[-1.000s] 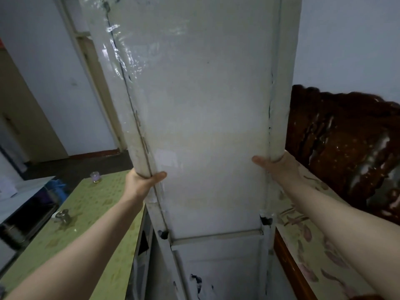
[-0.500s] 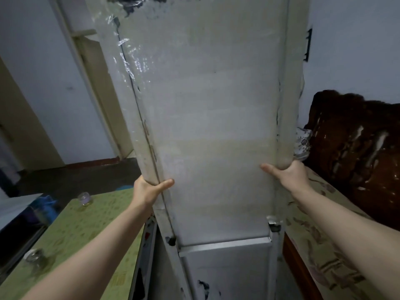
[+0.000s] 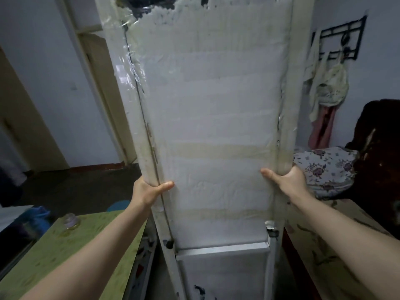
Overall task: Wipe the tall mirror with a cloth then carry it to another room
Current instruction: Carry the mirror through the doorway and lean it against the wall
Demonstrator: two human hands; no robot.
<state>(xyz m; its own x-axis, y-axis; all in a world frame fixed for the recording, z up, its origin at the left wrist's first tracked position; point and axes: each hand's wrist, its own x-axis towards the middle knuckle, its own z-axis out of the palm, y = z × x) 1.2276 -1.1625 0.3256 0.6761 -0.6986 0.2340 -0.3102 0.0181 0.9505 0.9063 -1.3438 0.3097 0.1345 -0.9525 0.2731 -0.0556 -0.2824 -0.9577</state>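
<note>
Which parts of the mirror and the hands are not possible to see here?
Head view only:
- Mirror glass face: turned away, only the taped backing shows.
- Its top and foot: cut off by the picture edges.
- Left hand and right hand fingers: wrapped behind the frame rails; only thumbs show.

— Where is free room?
— The dark floor (image 3: 71,187) toward the doorway (image 3: 28,135) at left.
— What blocks?
— The tall mirror (image 3: 212,126) fills the middle; green table (image 3: 65,252) left, bed (image 3: 337,245) right.
</note>
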